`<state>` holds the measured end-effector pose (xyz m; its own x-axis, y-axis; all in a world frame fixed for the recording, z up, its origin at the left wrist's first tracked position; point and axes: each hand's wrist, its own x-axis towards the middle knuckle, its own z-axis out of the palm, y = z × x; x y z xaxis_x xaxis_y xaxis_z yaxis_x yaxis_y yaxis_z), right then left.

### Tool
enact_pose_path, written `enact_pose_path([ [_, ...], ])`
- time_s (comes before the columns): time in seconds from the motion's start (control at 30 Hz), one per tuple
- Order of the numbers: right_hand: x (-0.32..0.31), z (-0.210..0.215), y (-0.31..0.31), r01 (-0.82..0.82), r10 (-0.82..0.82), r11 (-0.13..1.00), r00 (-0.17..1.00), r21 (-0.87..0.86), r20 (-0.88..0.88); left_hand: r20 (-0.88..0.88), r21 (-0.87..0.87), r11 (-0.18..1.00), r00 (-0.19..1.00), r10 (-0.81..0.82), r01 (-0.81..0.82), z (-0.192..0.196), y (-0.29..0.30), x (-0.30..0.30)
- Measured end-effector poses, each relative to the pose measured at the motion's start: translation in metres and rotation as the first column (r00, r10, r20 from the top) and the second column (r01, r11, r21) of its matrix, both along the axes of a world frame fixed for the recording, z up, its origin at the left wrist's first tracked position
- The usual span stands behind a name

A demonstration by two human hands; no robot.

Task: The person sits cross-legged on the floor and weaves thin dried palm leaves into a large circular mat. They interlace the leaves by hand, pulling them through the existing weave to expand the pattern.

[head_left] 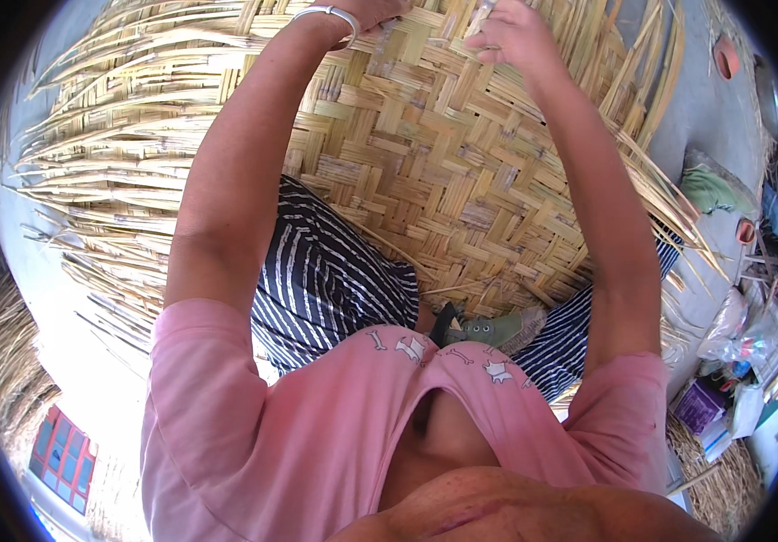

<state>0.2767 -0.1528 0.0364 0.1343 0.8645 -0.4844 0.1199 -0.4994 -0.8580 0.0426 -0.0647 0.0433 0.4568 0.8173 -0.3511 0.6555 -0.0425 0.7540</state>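
Observation:
A large mat [443, 135] of split cane, woven in a zigzag pattern, lies in front of me. Along its left side, long loose cane strips [118, 135] fan outward. At the far edge of the view my left hand [362, 13], with a white bangle [339, 13] at the wrist, bends its fingers down against the weave. The frame's top cuts part of it off, so what they grip is hidden. To its right, my right hand [517, 34] hovers close over the mat, fingers curled in a pinch near a pale strip end.
My legs in striped dark trousers [326, 262] and a green shoe [504, 331] rest at the mat's near edge. On the right are a clay pot [726, 56], a green cloth bundle [714, 188] and a purple basket [699, 406]. Dry straw [9, 339] is heaped at the left.

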Motion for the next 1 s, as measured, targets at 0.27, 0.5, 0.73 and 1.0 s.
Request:
enact_pose_path([
  [0.27,-0.034,0.005,-0.030,-0.251,-0.164,0.805,0.777,0.538,0.608,0.112,-0.204,0.979,0.993,0.043,-0.020,0.002,0.007,-0.014],
  [0.5,-0.068,0.023,0.007,-0.564,0.118,0.751,0.628,0.345,0.769,0.104,-0.152,0.988,0.994,0.018,-0.003,0.007,0.012,-0.021],
  [0.73,-0.072,0.035,0.027,-0.615,0.279,0.770,0.567,0.173,0.775,0.041,-0.203,0.977,0.998,-0.054,0.061,0.025,0.015,-0.030],
  [1.0,-0.075,0.036,0.045,-0.580,0.433,0.814,0.649,0.038,0.626,0.291,-0.227,0.974,0.953,0.083,-0.015,0.004,0.039,-0.052],
])
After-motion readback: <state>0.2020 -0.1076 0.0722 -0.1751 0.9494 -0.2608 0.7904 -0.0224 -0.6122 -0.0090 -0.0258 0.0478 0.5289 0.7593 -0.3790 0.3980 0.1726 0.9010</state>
